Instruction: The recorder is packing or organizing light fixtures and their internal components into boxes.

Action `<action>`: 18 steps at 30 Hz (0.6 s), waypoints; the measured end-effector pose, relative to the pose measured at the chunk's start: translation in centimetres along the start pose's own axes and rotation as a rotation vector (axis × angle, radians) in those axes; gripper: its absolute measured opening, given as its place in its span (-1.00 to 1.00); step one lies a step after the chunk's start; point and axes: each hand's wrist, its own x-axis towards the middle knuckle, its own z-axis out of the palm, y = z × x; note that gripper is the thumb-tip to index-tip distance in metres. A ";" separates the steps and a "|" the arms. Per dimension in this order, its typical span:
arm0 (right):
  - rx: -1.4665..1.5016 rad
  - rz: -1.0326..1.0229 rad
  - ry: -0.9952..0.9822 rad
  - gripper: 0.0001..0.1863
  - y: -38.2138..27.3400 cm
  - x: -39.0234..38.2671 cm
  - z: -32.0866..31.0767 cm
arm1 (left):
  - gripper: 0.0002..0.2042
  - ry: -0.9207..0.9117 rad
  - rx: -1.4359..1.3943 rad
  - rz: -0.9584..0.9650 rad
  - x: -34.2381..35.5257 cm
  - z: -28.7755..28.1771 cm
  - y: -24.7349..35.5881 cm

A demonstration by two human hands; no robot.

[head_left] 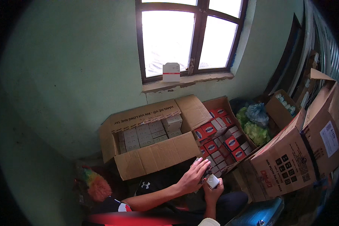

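Small white device in hand, two open cartons beside us

Small white device (213, 181), rounded and pale, sits at the 5 o'clock side of the frame, gripped from below in our right hand (213, 188), whose fingers are curled closed around it. Our left hand (194, 174) hovers flat over it, fingers spread and extended, touching or nearly touching its top and a darker item beside it; we cannot tell whether that hand grips anything.

Just beyond the hands, toward 12 o'clock, stands an open brown carton (154, 141) packed with rows of small grey-white boxes (145, 134), most of its layer looking full. At 2 o'clock a second open carton (222, 130) holds red-and-white boxes (214, 145), lying less tidily, some tilted.

We judge the work to be at an early or middle stage: one piece is out and in hand, while both cartons remain largely stocked. No finished pile shows near us, so we cannot say how many pieces have been handled.

Further right, at 3 o'clock, a large printed cardboard box (301, 158) leans open, with green and blue plastic bags (254, 124) behind it. A single white-and-red box (171, 72) rests on the window sill (188, 81) at 12 o'clock. A multicoloured duster (96, 184) lies on the floor at 8 o'clock.
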 end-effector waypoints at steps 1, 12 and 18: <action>0.002 0.001 -0.002 -0.58 0.0 0.1 0.2 | -0.14 -0.002 0.023 0.000 0.0 0.0 0.2; -0.273 -0.059 0.048 -0.58 2.3 0.0 0.8 | -0.37 0.080 0.041 0.005 -1.5 1.0 1.6; 0.065 -0.237 0.185 -0.70 11.6 -1.5 0.8 | -0.64 -0.007 -0.112 0.257 -1.2 4.3 4.0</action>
